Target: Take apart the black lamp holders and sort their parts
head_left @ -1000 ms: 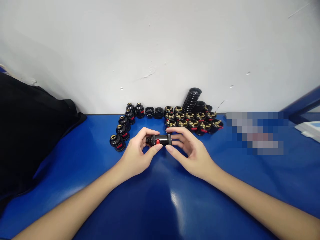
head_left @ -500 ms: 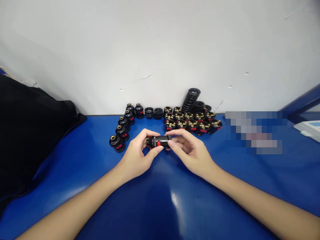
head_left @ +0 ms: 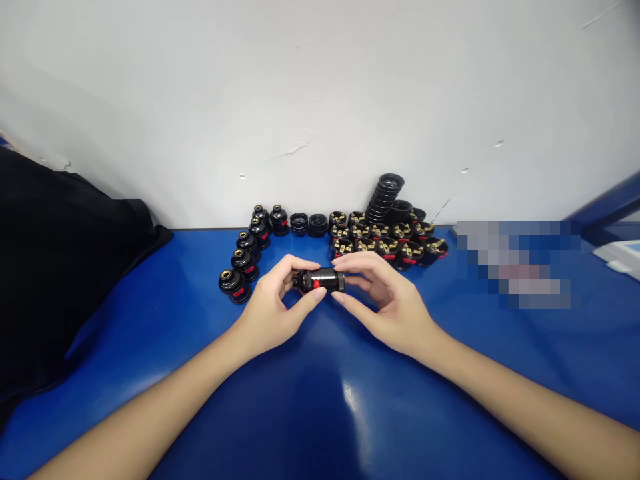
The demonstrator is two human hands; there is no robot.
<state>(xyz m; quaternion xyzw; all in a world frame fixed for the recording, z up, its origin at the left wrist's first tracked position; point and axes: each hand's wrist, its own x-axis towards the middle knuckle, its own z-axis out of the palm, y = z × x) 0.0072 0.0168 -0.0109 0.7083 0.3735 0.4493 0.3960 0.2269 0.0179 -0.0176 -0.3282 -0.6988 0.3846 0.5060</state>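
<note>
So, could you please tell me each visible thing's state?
Black cylinder: held, on its side
Left hand: closed on the cylinder
Right hand: curved about one end, contact unclear
Domed black parts: upright
Black cups with metal contacts: open
Plain black cups: open
Black ring stack: leaning
Black fabric: rumpled

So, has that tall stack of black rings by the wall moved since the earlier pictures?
No. Judged against the scrape on the wall, the stack of black rings shows no shift either way.
</note>
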